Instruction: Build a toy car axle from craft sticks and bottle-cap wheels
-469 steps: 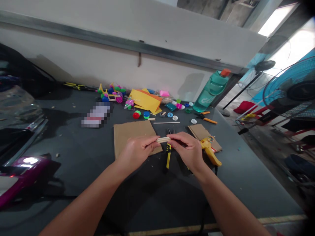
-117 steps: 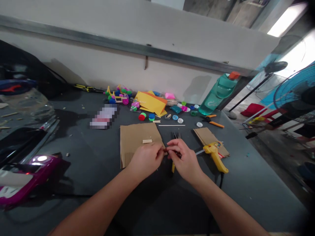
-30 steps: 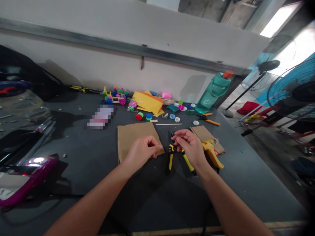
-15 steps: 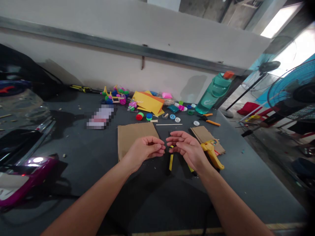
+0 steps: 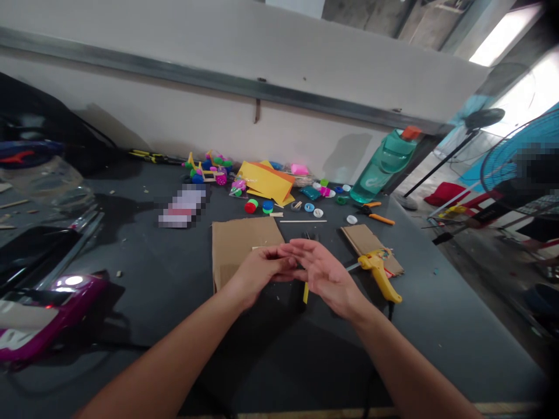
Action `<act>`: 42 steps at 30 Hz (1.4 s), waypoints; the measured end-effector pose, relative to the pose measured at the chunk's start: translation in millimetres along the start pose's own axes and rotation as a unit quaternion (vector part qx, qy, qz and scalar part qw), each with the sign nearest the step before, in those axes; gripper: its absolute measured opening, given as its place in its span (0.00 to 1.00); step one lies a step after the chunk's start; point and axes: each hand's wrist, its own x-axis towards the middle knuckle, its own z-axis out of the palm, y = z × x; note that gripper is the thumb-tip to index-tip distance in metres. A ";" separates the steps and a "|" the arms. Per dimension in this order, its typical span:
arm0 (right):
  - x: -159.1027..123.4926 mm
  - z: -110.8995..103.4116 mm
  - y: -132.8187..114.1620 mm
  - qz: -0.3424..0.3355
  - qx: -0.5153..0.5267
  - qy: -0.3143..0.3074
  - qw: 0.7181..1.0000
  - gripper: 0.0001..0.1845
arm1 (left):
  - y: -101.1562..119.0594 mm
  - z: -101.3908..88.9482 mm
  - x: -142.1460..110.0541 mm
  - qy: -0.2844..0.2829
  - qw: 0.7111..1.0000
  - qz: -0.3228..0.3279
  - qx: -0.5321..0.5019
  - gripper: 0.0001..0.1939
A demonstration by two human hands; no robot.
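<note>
Brown cardboard sheet [image 5: 238, 235], flat, squarish; partly hidden

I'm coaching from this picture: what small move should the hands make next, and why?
Probably ease the right hand back slightly. Its fingers overlap those of the left hand in this view, so I can't tell whether anything is held there, and the hands also partly cover the pliers.

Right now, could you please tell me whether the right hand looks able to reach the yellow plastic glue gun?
Most likely yes: the yellow plastic glue gun lies just to the right of the right hand, with nothing visible in between, though that hand meets or overlaps the left hand.
</note>
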 end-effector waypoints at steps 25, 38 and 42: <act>-0.7 -10.6 -6.5 -0.029 -0.458 0.064 0.886 0.19 | -7.4 18.3 -9.9 -0.024 1.000 -0.008 0.006 0.04; -2.6 -24.8 -12.6 0.081 -0.447 0.063 0.889 0.10 | -4.6 23.1 -20.4 -0.154 0.981 -0.040 -0.115 0.14; -0.1 -25.2 -15.9 0.096 -0.360 0.021 0.928 0.05 | -7.1 19.5 -15.5 -0.107 0.990 -0.022 -0.094 0.14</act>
